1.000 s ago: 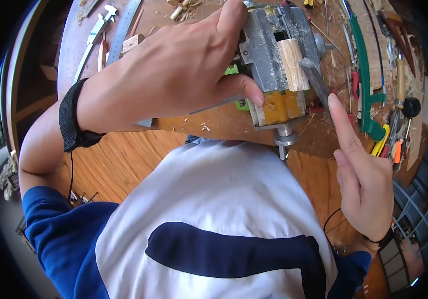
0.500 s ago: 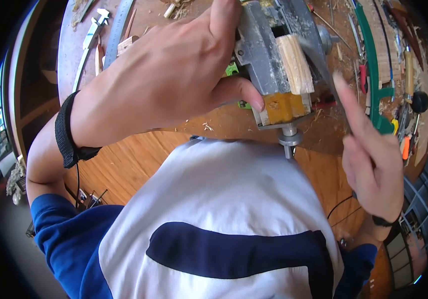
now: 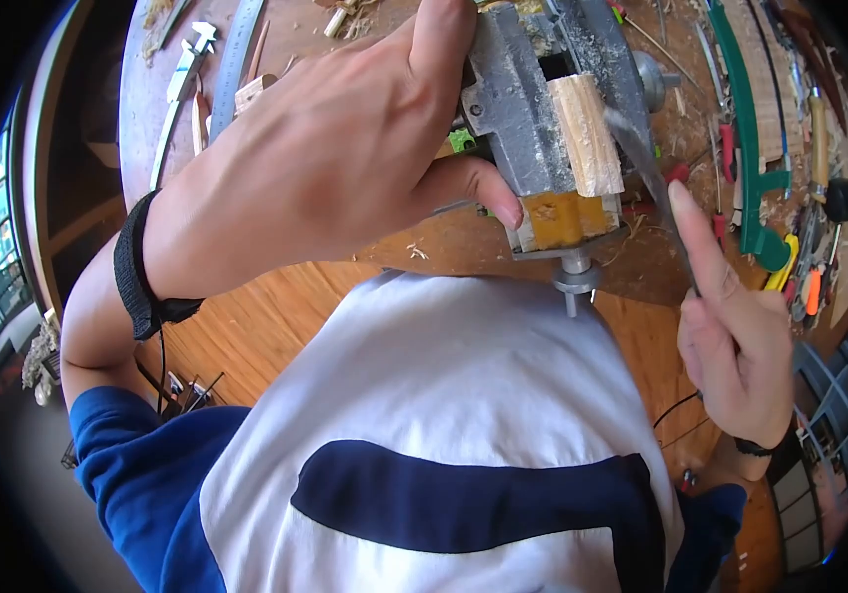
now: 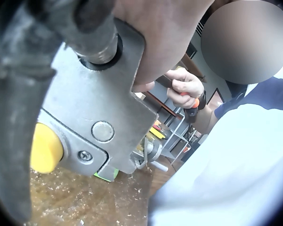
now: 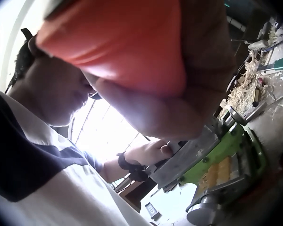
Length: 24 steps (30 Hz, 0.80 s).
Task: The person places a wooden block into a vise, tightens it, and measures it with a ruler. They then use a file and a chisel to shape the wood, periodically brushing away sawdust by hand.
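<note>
A bench vise (image 3: pixel 523 109) clamps a short rounded piece of wood (image 3: pixel 585 138), which sticks out towards the person. My left hand (image 3: pixel 315 163) holds the vise's left side, thumb along its near end, other fingers partly hidden. In my right hand (image 3: pixel 740 336) is a slim metal file (image 3: pixel 656 188), the index finger stretched along it. The file's far end lies right at the wood's right side. Its orange-red handle (image 5: pixel 118 47) fills the top of the right wrist view. The left wrist view shows the vise's metal side (image 4: pixel 104 103) close up and the right hand (image 4: pixel 186 89) beyond.
Calipers (image 3: pixel 187 64) and a steel ruler (image 3: pixel 236 64) lie on the bench at left. A green-framed saw (image 3: pixel 745 188), a yellow-handled tool (image 3: pixel 785 267) and other hand tools crowd the right. Wood shavings (image 5: pixel 245 89) are scattered across the bench. The vise's screw end (image 3: pixel 574 277) projects past the bench edge.
The right hand and file swing rightward and back slightly along the wood's right side, blurred half a second ago. The left hand keeps its place on the vise. The head view shifts slightly.
</note>
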{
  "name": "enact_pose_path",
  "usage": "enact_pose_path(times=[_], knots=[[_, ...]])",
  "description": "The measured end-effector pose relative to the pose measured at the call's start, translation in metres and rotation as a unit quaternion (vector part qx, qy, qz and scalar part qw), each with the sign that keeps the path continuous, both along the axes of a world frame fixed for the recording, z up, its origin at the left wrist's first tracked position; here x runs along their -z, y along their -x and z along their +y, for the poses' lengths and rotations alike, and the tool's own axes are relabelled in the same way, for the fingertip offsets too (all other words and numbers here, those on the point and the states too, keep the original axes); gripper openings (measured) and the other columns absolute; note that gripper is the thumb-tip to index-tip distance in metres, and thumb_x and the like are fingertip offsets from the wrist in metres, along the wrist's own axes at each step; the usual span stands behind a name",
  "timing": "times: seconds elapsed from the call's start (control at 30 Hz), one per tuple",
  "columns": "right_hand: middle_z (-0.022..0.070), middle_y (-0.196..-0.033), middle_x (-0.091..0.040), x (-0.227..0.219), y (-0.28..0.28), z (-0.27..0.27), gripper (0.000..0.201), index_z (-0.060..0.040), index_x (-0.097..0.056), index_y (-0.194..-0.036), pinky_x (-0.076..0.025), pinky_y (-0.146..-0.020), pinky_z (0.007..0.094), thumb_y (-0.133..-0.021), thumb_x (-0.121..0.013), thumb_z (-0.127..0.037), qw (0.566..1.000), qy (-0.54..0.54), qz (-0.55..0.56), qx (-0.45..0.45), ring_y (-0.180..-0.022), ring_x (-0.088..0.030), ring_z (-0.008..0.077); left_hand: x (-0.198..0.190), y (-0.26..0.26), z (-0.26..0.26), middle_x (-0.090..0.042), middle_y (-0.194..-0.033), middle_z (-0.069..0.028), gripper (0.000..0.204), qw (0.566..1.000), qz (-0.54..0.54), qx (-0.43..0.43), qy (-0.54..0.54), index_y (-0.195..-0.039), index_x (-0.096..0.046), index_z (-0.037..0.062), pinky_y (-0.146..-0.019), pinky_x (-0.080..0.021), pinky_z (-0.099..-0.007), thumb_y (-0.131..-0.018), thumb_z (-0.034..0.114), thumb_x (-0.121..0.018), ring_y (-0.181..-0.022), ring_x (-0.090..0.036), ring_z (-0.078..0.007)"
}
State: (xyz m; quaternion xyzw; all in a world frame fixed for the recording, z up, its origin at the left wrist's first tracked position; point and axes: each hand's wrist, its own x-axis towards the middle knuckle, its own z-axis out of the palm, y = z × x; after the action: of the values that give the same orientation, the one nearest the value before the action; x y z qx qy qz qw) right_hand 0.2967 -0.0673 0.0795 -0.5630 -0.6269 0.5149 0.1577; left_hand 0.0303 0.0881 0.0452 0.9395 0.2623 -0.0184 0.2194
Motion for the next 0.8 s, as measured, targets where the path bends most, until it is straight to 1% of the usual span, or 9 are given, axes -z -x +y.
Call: enact_pose_path(times=[0.07,0.1,0.2,0.3,0.4,0.5,0.6,0.7,0.8], knots=[[0.0017,-0.055,-0.051,0.000,-0.004,-0.001,0.054,0.0073,-0.037,-0.147,-0.032,-0.042,0.0220,-0.093,-0.039,0.000,1.000,0.003,0.007,0.005,-0.041,-0.043,0.0051,-0.025,-0.012,0.008,-0.050,-0.075,-0.0216,0.083,0.995,0.068,0.024,0.067,-0.114,-0.038,-0.0135,-0.058,-0.046,-0.0366,-0.085,0.061,-0.061,-0.067,-0.054,-0.0323],[0.0016,-0.054,-0.051,0.000,-0.004,-0.002,0.054,0.0072,-0.037,-0.147,-0.032,-0.042,0.0220,-0.093,-0.039,0.000,1.000,0.005,0.011,0.009,-0.041,-0.043,0.0051,-0.033,-0.017,0.012,-0.047,-0.066,-0.0167,0.084,0.989,0.102,0.037,0.100,-0.105,-0.041,-0.0162,-0.047,-0.047,-0.0324,-0.090,0.066,-0.054,-0.054,-0.052,-0.0244],[0.0014,-0.054,-0.050,0.001,0.008,0.006,0.054,0.0069,-0.037,-0.147,-0.032,-0.042,0.0219,-0.093,-0.039,-0.001,1.000,0.006,0.014,0.017,-0.041,-0.042,0.0051,-0.011,-0.003,0.016,-0.049,-0.070,-0.0215,0.087,0.985,0.147,0.055,0.074,-0.108,-0.040,-0.0197,-0.048,-0.047,-0.0315,-0.091,0.064,-0.053,-0.054,-0.051,-0.0241],[0.0011,-0.054,-0.050,0.004,0.003,0.006,0.054,0.0066,-0.037,-0.147,-0.032,-0.042,0.0219,-0.094,-0.039,-0.001,1.000,0.005,0.018,0.022,-0.041,-0.042,0.0051,-0.013,-0.007,0.012,-0.049,-0.073,-0.0244,0.087,0.990,0.059,0.125,-0.016,-0.111,-0.039,-0.0226,-0.050,-0.047,-0.0319,-0.093,0.062,-0.052,-0.055,-0.052,-0.0256],[0.0009,-0.053,-0.050,0.004,-0.007,-0.001,0.054,0.0063,-0.037,-0.147,-0.032,-0.042,0.0218,-0.094,-0.039,-0.002,1.000,0.001,0.021,0.023,-0.041,-0.042,0.0051,-0.002,-0.006,0.010,-0.050,-0.074,-0.0244,0.089,0.992,-0.041,-0.011,0.120,-0.113,-0.037,-0.0257,-0.053,-0.048,-0.0339,-0.094,0.060,-0.050,-0.057,-0.052,-0.0273],[0.0007,-0.053,-0.050,0.006,0.003,0.007,0.053,0.0060,-0.036,-0.148,-0.032,-0.042,0.0217,-0.095,-0.039,-0.002,0.999,-0.004,0.020,0.024,-0.041,-0.042,0.0051,-0.025,-0.016,0.008,-0.050,-0.075,-0.0251,0.088,0.990,0.091,0.022,0.109,-0.112,-0.037,-0.0258,-0.055,-0.049,-0.0361,-0.094,0.059,-0.053,-0.060,-0.054,-0.0290],[0.0004,-0.053,-0.050,0.008,-0.002,0.006,0.053,0.0058,-0.036,-0.148,-0.032,-0.042,0.0217,-0.095,-0.039,-0.003,0.999,-0.010,0.022,0.025,-0.041,-0.042,0.0051,-0.007,-0.007,0.013,-0.050,-0.075,-0.0258,0.089,0.994,0.073,0.063,0.045,-0.111,-0.037,-0.0256,-0.056,-0.050,-0.0379,-0.093,0.060,-0.054,-0.063,-0.056,-0.0294],[0.0002,-0.052,-0.049,0.007,0.004,0.007,0.053,0.0055,-0.036,-0.148,-0.032,-0.042,0.0216,-0.096,-0.039,-0.003,0.999,-0.017,0.027,0.023,-0.040,-0.042,0.0051,-0.004,-0.001,0.012,-0.050,-0.077,-0.0254,0.087,0.993,0.088,0.054,0.059,-0.112,-0.036,-0.0231,-0.059,-0.052,-0.0385,-0.092,0.059,-0.057,-0.067,-0.058,-0.0302],[-0.0001,-0.052,-0.049,0.009,-0.004,0.004,0.053,0.0052,-0.036,-0.148,-0.032,-0.042,0.0215,-0.096,-0.039,-0.004,0.999,-0.022,0.029,0.027,-0.040,-0.042,0.0051,-0.008,-0.006,0.013,-0.050,-0.079,-0.0261,0.083,0.989,0.086,0.024,0.119,-0.115,-0.032,-0.0206,-0.064,-0.054,-0.0380,-0.091,0.053,-0.061,-0.069,-0.058,-0.0315]])
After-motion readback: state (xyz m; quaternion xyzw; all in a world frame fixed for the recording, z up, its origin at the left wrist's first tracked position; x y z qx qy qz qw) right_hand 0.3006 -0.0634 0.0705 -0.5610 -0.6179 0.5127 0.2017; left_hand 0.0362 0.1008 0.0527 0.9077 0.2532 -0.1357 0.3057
